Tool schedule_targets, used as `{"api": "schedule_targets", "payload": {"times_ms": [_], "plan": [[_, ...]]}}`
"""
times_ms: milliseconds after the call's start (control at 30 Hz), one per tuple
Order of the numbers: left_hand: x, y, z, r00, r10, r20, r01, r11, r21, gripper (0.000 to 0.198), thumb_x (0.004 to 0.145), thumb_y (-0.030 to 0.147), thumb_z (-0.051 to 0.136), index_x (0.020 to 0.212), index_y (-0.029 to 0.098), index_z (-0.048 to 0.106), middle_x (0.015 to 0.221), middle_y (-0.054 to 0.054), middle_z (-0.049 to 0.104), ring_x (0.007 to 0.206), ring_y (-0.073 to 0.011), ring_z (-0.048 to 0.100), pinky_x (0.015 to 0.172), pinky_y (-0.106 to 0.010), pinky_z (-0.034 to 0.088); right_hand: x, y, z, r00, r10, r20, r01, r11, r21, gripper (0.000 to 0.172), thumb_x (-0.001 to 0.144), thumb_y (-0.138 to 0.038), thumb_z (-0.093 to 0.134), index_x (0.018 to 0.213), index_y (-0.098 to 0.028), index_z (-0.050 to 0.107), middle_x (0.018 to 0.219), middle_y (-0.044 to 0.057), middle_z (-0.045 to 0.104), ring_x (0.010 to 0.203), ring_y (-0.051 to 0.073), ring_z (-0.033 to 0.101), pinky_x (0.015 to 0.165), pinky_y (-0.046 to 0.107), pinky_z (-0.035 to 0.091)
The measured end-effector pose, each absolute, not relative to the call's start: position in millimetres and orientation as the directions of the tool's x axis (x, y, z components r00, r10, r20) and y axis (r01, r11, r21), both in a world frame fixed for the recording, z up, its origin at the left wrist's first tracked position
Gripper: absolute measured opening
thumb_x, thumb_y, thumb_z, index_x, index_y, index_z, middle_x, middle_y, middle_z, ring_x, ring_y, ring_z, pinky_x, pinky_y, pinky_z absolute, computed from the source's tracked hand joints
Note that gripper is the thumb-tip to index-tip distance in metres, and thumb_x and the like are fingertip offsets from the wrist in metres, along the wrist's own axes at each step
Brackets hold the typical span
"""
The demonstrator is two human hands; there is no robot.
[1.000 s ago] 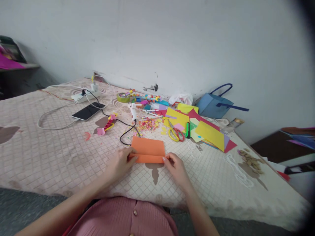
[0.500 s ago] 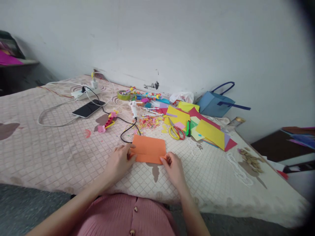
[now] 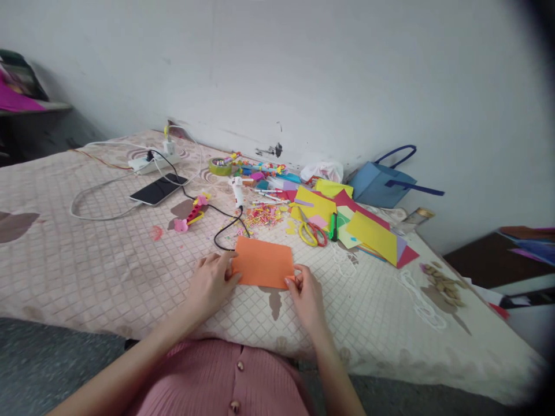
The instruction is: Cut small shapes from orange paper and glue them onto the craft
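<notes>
A sheet of orange paper (image 3: 263, 263) lies on the patterned tablecloth in front of me. My left hand (image 3: 213, 280) pinches its left edge near the lower corner. At the lower right corner, my right hand (image 3: 306, 292) grips the paper between thumb and fingers. Just behind the sheet runs the black cord of a white glue gun (image 3: 237, 192). Small coloured paper bits (image 3: 262, 217) are scattered beyond it. Scissors (image 3: 311, 231) with yellow and red handles and a green cutter (image 3: 333, 227) rest to the right.
Stacked coloured paper (image 3: 373, 234), white string (image 3: 422, 300) and brown pods or shells (image 3: 443, 283) lie at the right. A blue bag (image 3: 381, 184) leans by the wall. On the left are a phone (image 3: 158, 189), a power strip (image 3: 155, 163) and loose cables. Green tape (image 3: 220, 167) sits farther back.
The crease or narrow fold along the orange sheet's lower part no longer shows; its face now looks flat. Both hands keep hold of the paper with only slight finger movement.
</notes>
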State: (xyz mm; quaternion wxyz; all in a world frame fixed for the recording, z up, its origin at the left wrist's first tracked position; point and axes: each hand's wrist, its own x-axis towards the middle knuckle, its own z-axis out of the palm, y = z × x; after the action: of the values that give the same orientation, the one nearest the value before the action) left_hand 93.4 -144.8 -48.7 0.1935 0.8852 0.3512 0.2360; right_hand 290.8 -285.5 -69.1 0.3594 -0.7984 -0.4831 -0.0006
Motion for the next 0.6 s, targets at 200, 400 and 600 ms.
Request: {"api": "schedule_targets", "payload": {"times_ms": [200, 400, 600], "plan": [[92.1, -145.0, -48.9, 0.651, 0.706, 0.277, 0.515, -0.68, 0.522, 0.034, 0.079, 0.029, 0.053, 0.112, 0.019, 0.051, 0.071, 0.0, 0.06, 0.083, -0.0228, 0.054, 0.076, -0.036, 0.036, 290.8, -288.6, -70.7, 0.508, 0.786, 0.353, 0.795, -0.27, -0.543, 0.026, 0.084, -0.027, 0.049, 0.108, -0.018, 0.053, 0.074, 0.004, 0.059, 0.071, 0.021, 0.055, 0.065, 0.032, 0.042], [90.9, -143.7, -50.3, 0.657, 0.707, 0.26, 0.507, -0.67, 0.542, 0.038, 0.079, 0.029, 0.054, 0.116, 0.021, 0.049, 0.073, 0.0, 0.061, 0.083, -0.0228, 0.055, 0.077, -0.037, 0.037, 291.9, -292.8, -76.1, 0.503, 0.776, 0.38, 0.789, -0.231, -0.57, 0.029, 0.083, -0.023, 0.047, 0.111, -0.019, 0.052, 0.08, 0.006, 0.059, 0.075, 0.022, 0.055, 0.069, 0.034, 0.044], [87.3, -141.4, -52.4, 0.64, 0.713, 0.288, 0.478, -0.662, 0.578, 0.045, 0.078, 0.027, 0.056, 0.121, 0.022, 0.044, 0.086, -0.003, 0.063, 0.092, -0.0245, 0.054, 0.081, -0.038, 0.039, 289.8, -293.3, -74.4, 0.527, 0.759, 0.383, 0.769, -0.234, -0.594, 0.037, 0.083, -0.021, 0.047, 0.12, -0.02, 0.046, 0.091, 0.008, 0.053, 0.078, 0.022, 0.054, 0.069, 0.037, 0.046]]}}
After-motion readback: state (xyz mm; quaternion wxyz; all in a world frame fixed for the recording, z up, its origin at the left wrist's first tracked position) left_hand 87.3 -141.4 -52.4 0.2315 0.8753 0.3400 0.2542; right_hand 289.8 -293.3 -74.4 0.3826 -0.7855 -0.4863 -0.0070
